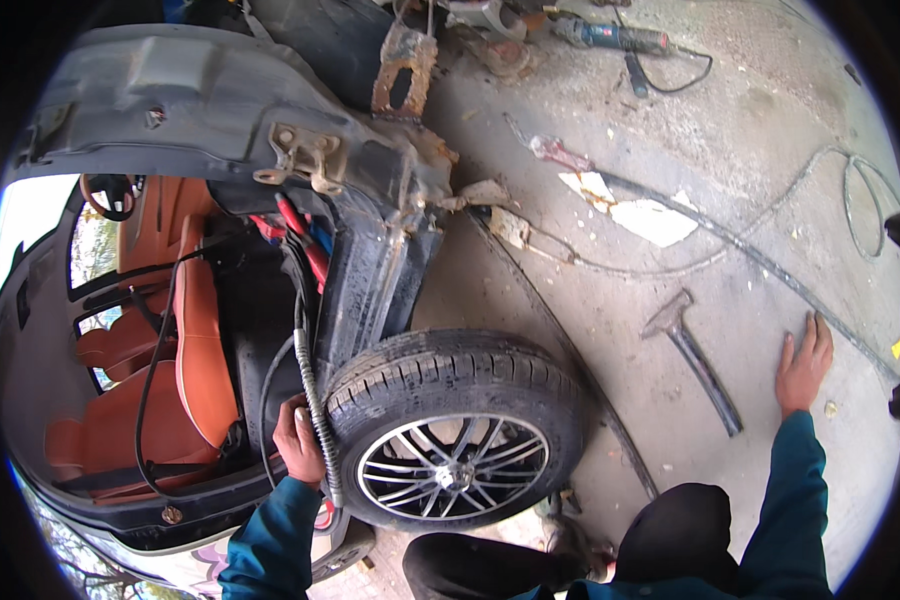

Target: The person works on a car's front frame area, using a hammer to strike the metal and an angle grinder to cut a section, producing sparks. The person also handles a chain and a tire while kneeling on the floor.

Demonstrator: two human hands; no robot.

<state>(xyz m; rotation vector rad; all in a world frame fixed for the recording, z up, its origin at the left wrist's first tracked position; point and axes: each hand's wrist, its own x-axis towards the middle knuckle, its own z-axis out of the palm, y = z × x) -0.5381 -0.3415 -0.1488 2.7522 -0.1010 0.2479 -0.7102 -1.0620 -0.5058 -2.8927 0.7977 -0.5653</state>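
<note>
My left hand (pixel 298 442) is closed around a ribbed flexible hose (pixel 310 385) that runs down beside the tyre from the stripped car body (pixel 220 110). The wheel (pixel 455 425) with its dark spoked rim stands just right of that hand. My right hand (pixel 805 362) lies flat on the concrete floor, fingers apart, holding nothing. A hammer (pixel 692 355) lies on the ground a little left of the right hand.
Orange car seats (pixel 185 350) show through the open body at left. Red cables (pixel 305 245) hang in the wheel arch. An angle grinder (pixel 610 38) with its cord lies at the top. Hoses and wires (pixel 770 250) snake across the floor, with white scraps (pixel 650 215).
</note>
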